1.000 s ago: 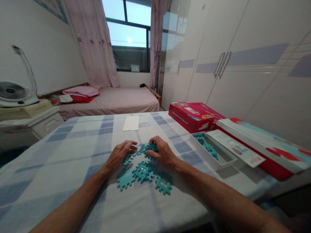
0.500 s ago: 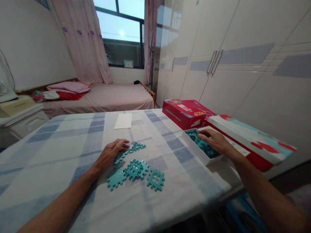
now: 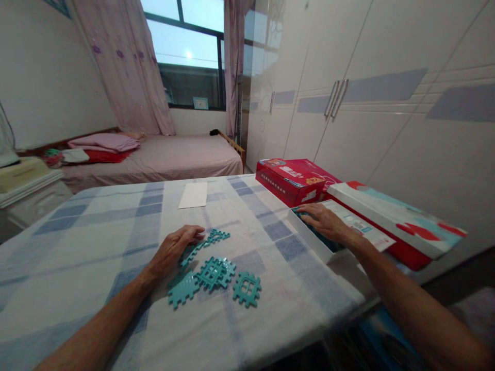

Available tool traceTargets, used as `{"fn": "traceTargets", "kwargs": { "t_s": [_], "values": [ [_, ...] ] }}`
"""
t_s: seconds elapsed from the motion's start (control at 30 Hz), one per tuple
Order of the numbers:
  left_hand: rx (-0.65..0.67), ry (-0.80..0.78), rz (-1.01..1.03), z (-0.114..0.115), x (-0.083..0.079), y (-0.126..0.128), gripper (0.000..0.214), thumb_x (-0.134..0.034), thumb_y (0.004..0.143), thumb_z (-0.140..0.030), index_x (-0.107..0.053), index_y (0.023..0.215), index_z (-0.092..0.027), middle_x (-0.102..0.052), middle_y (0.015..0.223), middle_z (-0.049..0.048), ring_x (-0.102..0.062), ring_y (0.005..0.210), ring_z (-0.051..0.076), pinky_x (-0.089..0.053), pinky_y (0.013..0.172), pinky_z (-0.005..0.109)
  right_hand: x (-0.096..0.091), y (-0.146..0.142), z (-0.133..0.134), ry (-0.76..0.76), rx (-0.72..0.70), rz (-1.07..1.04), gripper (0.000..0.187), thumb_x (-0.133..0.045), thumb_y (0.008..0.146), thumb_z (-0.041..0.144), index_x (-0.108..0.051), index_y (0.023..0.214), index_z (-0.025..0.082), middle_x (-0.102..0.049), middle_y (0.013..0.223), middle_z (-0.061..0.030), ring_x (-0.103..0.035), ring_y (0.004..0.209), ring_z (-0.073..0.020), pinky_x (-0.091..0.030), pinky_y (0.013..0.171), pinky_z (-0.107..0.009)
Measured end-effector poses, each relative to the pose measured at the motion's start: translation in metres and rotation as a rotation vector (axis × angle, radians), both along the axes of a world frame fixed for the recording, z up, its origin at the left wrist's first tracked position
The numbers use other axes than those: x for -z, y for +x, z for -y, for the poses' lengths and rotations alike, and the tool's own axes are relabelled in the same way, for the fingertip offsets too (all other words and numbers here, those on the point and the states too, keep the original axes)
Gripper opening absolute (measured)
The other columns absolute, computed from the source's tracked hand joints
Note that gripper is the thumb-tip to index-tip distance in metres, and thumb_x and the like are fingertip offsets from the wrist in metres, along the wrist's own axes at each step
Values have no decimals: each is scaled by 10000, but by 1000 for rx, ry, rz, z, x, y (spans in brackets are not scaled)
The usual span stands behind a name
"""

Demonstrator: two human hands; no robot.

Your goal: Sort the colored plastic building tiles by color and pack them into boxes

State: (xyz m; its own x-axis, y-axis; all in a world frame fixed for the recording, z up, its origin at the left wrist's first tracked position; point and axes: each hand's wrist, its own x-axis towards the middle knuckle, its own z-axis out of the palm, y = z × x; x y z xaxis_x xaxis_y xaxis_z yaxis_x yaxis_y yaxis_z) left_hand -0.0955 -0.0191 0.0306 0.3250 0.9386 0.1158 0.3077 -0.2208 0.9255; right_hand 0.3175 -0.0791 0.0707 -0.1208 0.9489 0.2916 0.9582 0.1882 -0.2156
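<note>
My left hand (image 3: 175,248) rests on the tablecloth, its fingers loosely stretched and holding nothing. Right beside it lie teal triangular and strip-like plastic interlocking pieces (image 3: 217,236). Nearer to me are a solid teal plate (image 3: 183,290) with toothed edges, a small overlapping stack of window-patterned squares (image 3: 215,273), and a separate window piece (image 3: 247,289). Over at the right, my right hand (image 3: 325,220) reaches into a white open box (image 3: 309,237) of teal pieces. Its fingers are apart above the pieces; the fingertips are partly hidden.
Behind the white box stand a red box (image 3: 290,180) and a long white-and-red box (image 3: 398,221). A printed sheet (image 3: 363,225) lies beside my right hand. A white card (image 3: 193,195) is at the table's far side. A bed (image 3: 181,154) and wardrobe (image 3: 348,139) stand beyond.
My right hand has moved farther along the white box toward its far end, showing more of the printed sheet. My left hand stays by the teal pieces. The view has shifted slightly.
</note>
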Motion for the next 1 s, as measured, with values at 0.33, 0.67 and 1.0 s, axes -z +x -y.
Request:
{"fn": "traceTargets", "kwargs": {
  "t_s": [0.33, 0.67, 1.0],
  "values": [
    [16, -1, 8, -1, 1, -1, 522, -423, 819, -628, -660, 994, -198, -703, 1000, 111, -662, 931, 251, -503, 879, 353, 1, 5, 2, 32, 74, 114, 340, -372, 912, 279, -669, 1035, 167, -646, 1055, -101, -571, 990, -207, -425, 905, -352],
    [17, -13, 39, -1, 2, -2, 536, -421, 824, -622, -654, 1012, -178, -703, 949, 119, -665, 895, 241, -504, 854, 356, -11, -131, 37, -292, -336, -185, 333, -535, 860, 432, -619, 1103, 221, -630, 1020, -48, -593, 830, -160, -436, 740, -280],
    [16, -5, 45, 0, -2, 0, 534, -416, 804, -625, -656, 951, -171, -699, 903, 102, -661, 847, 228, -504, 813, 349, 10, -165, 61, -414, -255, -83, 322, -696, 718, 413, -518, 872, 193, -568, 889, -22, -507, 743, -155, -335, 627, -260]
  ]
}}
